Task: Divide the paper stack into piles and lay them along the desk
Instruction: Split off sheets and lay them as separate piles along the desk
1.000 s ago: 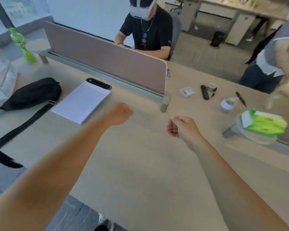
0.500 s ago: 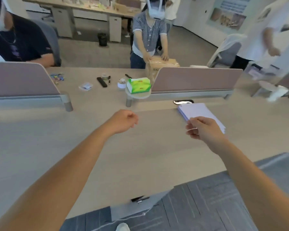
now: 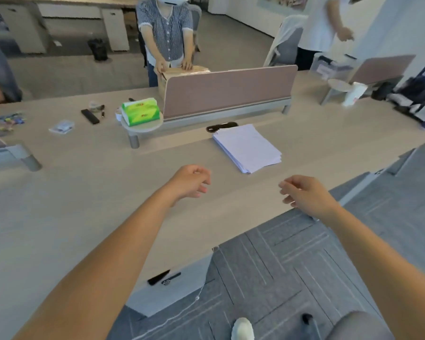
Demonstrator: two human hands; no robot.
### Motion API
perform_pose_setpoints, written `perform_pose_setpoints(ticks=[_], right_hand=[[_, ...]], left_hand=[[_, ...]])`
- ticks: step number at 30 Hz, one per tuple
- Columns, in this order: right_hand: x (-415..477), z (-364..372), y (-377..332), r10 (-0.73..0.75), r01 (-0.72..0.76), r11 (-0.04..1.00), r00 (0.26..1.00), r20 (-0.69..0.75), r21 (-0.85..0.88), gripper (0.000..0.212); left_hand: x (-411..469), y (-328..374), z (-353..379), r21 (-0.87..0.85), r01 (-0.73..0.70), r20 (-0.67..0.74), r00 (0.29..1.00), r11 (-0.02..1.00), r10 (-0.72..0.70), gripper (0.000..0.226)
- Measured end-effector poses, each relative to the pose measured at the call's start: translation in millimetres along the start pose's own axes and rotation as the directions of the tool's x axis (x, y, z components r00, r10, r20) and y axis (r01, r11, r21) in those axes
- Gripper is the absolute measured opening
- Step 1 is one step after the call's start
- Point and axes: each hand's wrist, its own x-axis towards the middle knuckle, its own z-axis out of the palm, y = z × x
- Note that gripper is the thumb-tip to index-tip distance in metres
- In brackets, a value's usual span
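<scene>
- The task seems to be at its very beginning: the paper stack [image 3: 247,147] lies in one piece on the desk [image 3: 84,192], and no separate pile shows on the visible part of the desk.
- In my judgement all the work is left: to take the stack, split it into portions and put them in a row along the desk.
- The left hand [image 3: 192,181] and the right hand [image 3: 302,192] hover near the front of the desk, both apart from the stack, with fingers loosely curled and holding nothing.
- The stack is of plain white sheets, rather thick, turned at an angle; the sheets are slightly shifted, so the near edges look stepped.
- It lies just in front of the pink divider panel [image 3: 228,90], and its far corner touches a flat black object [image 3: 221,126].
</scene>
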Motion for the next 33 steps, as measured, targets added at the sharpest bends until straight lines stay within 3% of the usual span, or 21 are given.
perform_pose_setpoints(ticks=[7, 15, 19, 23, 27, 30, 33], right_hand=[[84, -76, 87, 0.000, -0.001, 0.982, 1.000, 0.006, 0.188, 0.022], [184, -135, 139, 0.158, -0.174, 0.827, 0.985, 0.075, 0.534, 0.018], [246, -132, 148, 0.127, -0.142, 0.916, 0.990, 0.064, 0.376, 0.019], [306, -122, 145, 0.040, -0.073, 0.976, 0.986, 0.160, 0.206, 0.023], [374, -122, 143, 0.068, -0.085, 0.995, 0.962, 0.264, 0.050, 0.023], [418, -124, 145, 0.089, -0.070, 0.995, 0.933, 0.348, -0.067, 0.022], [462, -121, 150, 0.105, -0.076, 0.993, 0.920, 0.377, -0.091, 0.013]], left_hand=[[82, 38, 111, -0.231, 0.149, -0.033, 0.986, 0.961, -0.161, 0.015], [148, 64, 159, -0.494, 0.233, -0.120, 0.936, 0.838, -0.331, 0.014], [199, 57, 158, -0.427, 0.301, -0.181, 0.896, 0.853, -0.407, 0.013], [267, 49, 168, -0.435, 0.348, -0.189, 0.867, 0.831, -0.462, 0.011], [335, 39, 177, -0.547, 0.330, -0.235, 0.822, 0.769, -0.519, 0.012], [370, 32, 179, -0.485, 0.328, -0.329, 0.790, 0.810, -0.517, 0.037], [395, 28, 177, -0.466, 0.384, -0.323, 0.765, 0.797, -0.557, 0.034]])
